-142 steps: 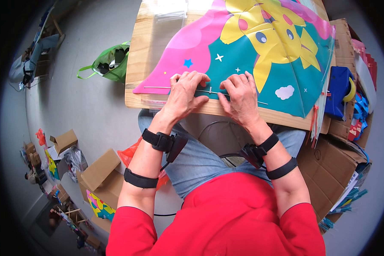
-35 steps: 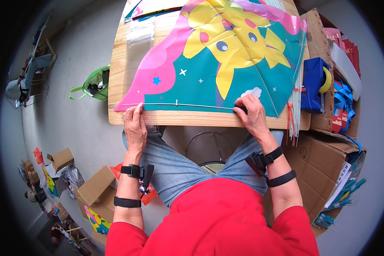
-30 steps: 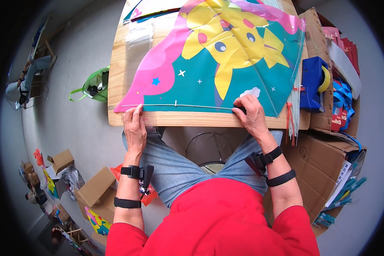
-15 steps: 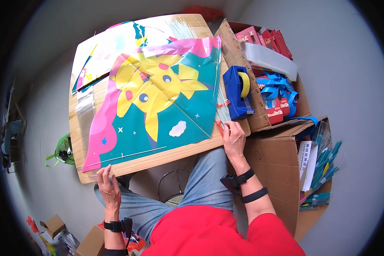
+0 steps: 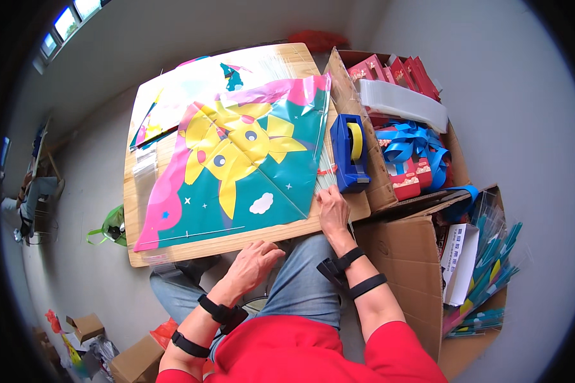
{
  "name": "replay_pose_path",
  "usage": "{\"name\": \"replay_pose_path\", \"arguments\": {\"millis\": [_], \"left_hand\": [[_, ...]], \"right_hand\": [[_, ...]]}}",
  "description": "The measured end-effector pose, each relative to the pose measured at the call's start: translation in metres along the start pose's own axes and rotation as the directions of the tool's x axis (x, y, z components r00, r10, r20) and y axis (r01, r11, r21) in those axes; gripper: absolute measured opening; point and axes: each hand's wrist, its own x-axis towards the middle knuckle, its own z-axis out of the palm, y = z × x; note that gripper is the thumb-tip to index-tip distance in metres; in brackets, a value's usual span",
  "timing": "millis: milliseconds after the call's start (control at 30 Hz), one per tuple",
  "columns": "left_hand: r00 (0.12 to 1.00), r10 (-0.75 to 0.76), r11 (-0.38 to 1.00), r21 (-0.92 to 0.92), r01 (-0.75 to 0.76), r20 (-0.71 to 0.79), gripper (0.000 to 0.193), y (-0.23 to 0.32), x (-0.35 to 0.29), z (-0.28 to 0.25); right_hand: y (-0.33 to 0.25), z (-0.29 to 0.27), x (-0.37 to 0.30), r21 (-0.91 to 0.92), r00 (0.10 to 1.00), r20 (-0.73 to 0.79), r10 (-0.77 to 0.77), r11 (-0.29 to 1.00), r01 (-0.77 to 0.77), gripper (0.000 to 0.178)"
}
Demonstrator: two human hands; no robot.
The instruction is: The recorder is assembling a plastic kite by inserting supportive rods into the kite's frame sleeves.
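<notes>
A kite-like plastic sheet (image 5: 236, 191), green with a pink border and a yellow cartoon face, lies flat on the wooden board (image 5: 287, 232). One thin white rod (image 5: 195, 236) runs along its near edge. A bundle of thin white rods (image 5: 326, 181) with a red tie rests by the sheet's right edge. My right hand (image 5: 333, 212) has its fingers closed at the near end of that bundle; the fingertips are partly hidden. Just off the board's near edge, my left hand (image 5: 257, 260) is empty, its fingers loosely stretched to the right.
A blue tape dispenser (image 5: 350, 153) with yellow tape stands right of the rods. Beyond it, a carton (image 5: 380, 169) holds red packets and blue ribbon. Nearer, another carton (image 5: 402, 262) contains a white box and colourful bundles. More printed sheets (image 5: 198, 83) lie at the board's far side.
My left hand has moved right, away from the sheet's near left corner. My right hand stays by the rod bundle. The whole view has shifted somewhat.
</notes>
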Motion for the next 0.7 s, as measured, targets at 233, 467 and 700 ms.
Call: {"name": "replay_pose_path", "arguments": {"millis": [233, 467, 700], "left_hand": [[0.995, -0.018, 1.0, 0.009, 0.017, 0.103, 0.021, 0.002, 0.004, 0.021], [0.99, -0.066, 0.998, -0.006, 0.067, 0.124, 0.023, 0.001, -0.009, 0.034], [0.989, -0.094, 0.995, -0.012, 0.096, 0.111, 0.022, 0.004, -0.016, 0.032]], "right_hand": [[0.003, -0.007, -0.012, -0.074, 0.999, -0.004, -0.034, 0.997, 0.034, 0.013], [-0.006, 0.01, -0.009, -0.209, 0.999, 0.049, 0.013, 0.978, -0.003, 0.018], [-0.008, 0.015, 0.001, -0.271, 0.971, 0.074, 0.227, 0.942, -0.2, 0.026]]}}
